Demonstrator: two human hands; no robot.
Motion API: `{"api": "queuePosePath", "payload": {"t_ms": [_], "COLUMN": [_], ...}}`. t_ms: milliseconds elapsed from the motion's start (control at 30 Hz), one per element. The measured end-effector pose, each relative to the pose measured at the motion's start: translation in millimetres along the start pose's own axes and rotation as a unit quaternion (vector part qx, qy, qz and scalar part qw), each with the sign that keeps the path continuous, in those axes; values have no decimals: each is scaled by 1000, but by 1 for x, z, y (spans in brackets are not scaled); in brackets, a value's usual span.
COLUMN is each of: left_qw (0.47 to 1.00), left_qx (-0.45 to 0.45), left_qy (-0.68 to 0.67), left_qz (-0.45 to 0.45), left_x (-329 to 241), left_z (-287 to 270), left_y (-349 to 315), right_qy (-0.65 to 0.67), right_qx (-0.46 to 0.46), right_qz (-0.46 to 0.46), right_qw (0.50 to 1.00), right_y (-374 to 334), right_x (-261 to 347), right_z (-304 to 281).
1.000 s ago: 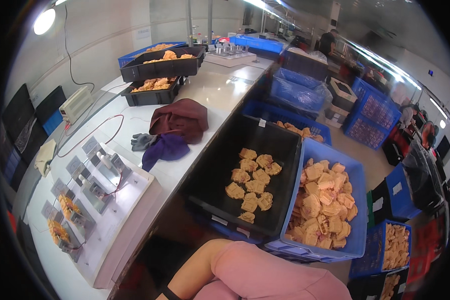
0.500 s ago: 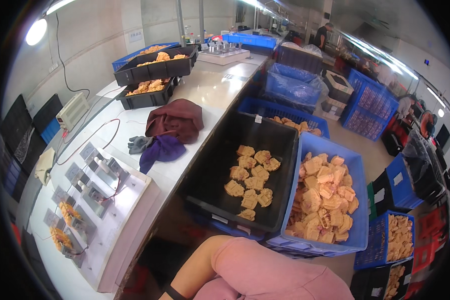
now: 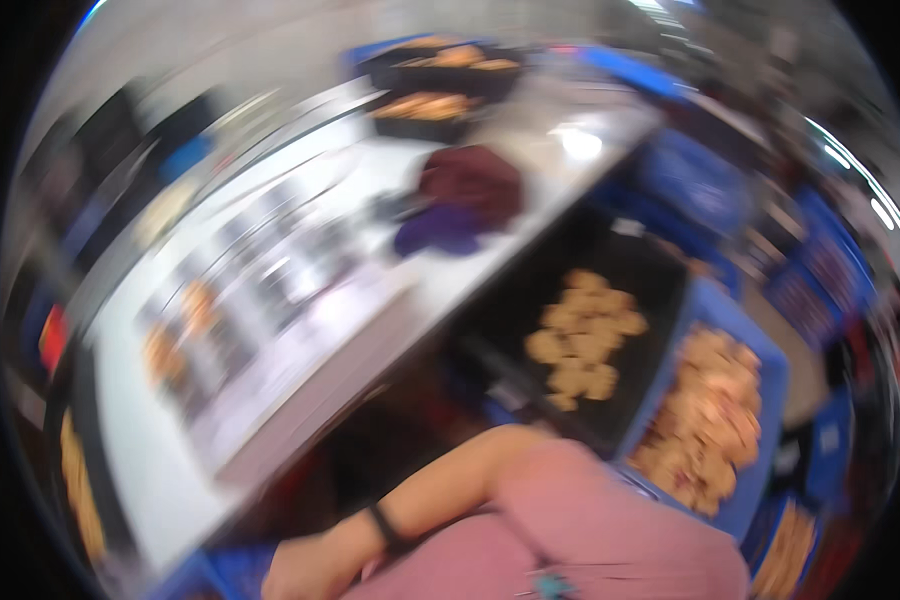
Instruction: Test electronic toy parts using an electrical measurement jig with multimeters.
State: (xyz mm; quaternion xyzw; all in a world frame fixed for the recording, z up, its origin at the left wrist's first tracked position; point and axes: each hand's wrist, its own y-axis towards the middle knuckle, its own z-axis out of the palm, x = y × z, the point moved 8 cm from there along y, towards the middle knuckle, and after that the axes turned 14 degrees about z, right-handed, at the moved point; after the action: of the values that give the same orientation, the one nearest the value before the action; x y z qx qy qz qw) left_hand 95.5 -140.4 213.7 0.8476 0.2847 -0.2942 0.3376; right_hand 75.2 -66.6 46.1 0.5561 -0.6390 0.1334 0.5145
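The crate is black, the pieces inside it tan; beyond it, one cloth is maroon, another purple.

No text, number or sign can be read; motion blur smears the whole view. A small pale rectangular label sits on the far rim of the deep black plastic bin, right of centre, and a whitish square label on the blue plastic crate at the right edge; both are illegible.

Grey wall, white table, ceiling lights
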Motion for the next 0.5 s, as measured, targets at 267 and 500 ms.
{"api": "queuePosePath", "payload": {"t_ms": [267,500], "left_qw": [930,885], "left_qx": [-329,-432], "left_qy": [164,161], "left_qz": [-2,74], "left_x": [-20,-31], "left_z": [37,17], "left_y": [-31,-103], "right_qy": [-41,1], "right_qx": [67,46], "right_qz": [-23,15], "right_qw": [997,999], "right_y": [5,21], "right_x": [-5,-6], "right_z": [13,6]}}
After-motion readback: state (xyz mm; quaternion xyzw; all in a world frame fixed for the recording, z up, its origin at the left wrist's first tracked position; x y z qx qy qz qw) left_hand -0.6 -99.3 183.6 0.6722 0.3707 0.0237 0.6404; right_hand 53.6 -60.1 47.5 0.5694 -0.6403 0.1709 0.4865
